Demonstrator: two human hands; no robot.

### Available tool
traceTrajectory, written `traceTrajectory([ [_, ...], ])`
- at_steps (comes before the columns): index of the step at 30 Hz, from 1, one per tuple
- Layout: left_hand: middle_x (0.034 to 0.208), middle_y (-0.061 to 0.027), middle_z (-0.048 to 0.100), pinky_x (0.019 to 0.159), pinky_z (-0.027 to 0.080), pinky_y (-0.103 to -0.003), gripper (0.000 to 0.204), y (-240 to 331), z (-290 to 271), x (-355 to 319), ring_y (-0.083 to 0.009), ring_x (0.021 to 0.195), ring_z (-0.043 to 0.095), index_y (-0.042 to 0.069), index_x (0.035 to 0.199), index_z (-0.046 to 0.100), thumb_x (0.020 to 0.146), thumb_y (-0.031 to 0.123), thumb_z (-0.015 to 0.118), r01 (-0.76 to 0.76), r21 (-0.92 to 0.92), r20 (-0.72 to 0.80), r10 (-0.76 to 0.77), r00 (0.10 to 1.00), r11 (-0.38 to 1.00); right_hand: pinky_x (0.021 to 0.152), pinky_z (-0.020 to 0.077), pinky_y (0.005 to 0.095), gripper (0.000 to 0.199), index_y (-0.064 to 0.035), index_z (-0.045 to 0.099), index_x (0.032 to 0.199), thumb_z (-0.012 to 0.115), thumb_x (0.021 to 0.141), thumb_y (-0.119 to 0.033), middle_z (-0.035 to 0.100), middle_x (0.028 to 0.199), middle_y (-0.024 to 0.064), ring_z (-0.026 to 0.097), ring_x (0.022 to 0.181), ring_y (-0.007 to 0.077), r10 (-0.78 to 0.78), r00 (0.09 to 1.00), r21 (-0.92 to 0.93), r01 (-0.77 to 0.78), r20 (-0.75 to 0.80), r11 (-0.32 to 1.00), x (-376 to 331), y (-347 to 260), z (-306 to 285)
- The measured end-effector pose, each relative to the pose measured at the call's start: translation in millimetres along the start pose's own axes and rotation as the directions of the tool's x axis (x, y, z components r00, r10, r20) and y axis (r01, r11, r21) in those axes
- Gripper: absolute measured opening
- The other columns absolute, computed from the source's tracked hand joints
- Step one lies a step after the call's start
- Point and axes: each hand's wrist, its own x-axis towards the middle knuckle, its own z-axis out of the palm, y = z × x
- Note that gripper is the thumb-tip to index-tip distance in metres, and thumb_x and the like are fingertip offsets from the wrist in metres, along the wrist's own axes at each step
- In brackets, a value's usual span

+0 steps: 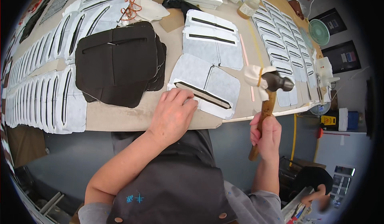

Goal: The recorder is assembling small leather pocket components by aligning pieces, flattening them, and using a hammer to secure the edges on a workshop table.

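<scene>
My right hand (266,134) grips the wooden handle of a hammer (267,108), held up over the table's front edge. One face of its metal head is wrapped in white cloth (256,76) tied with a yellowish band; the other rounded face is bare. My left hand (174,112) has its fingers bent and close together on the near left edge of a white-backed panel (226,82). A long dark-edged slot runs across this panel, partly covered by my fingers. Just beyond lies another white-backed panel (232,56) with dark strips.
A stack of dark brown panels (134,68) sits left of my hand. Rows of slotted white pieces (44,104) fill the table's left side, with more (276,44) at right. A glue bottle (250,8) stands at the back. Another person (314,184) is at lower right.
</scene>
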Motion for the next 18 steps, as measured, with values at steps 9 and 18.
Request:
traceTrajectory([
  [9, 0.113, -0.0081, 0.065, 0.092, 0.046, -0.042, 0.011, -2, -2, -2, -0.0298, 0.108, 0.060, 0.005, 0.097, 0.070, 0.087, 0.008, 0.074, 0.013, 0.010, 0.049, -0.014, 0.999, 1.000, 0.057, 0.0454, 0.0435, 0.033, 0.0016, 0.064, 0.098, 0.054, 0.108, -0.028, 0.057, 0.066, 0.0213, 0.058, 0.059, 0.0350, 0.015, 0.969, -0.541, 0.124, 0.245, 0.832, 22, -9, 12],
  [18, 0.135, -0.0137, 0.063, 0.112, 0.042, -0.047, 0.018, 3, -1, 9, -0.0340, 0.134, 0.054, 0.004, 0.102, 0.063, 0.089, 0.012, 0.073, 0.022, -0.003, 0.077, -0.021, 0.997, 1.000, 0.062, 0.0472, 0.0506, 0.036, 0.0022, 0.058, 0.087, 0.057, 0.107, -0.027, 0.062, 0.072, 0.0270, 0.059, 0.069, 0.0506, -0.051, 0.984, -0.677, 0.155, 0.172, 0.719, 39, 6, 10],
])
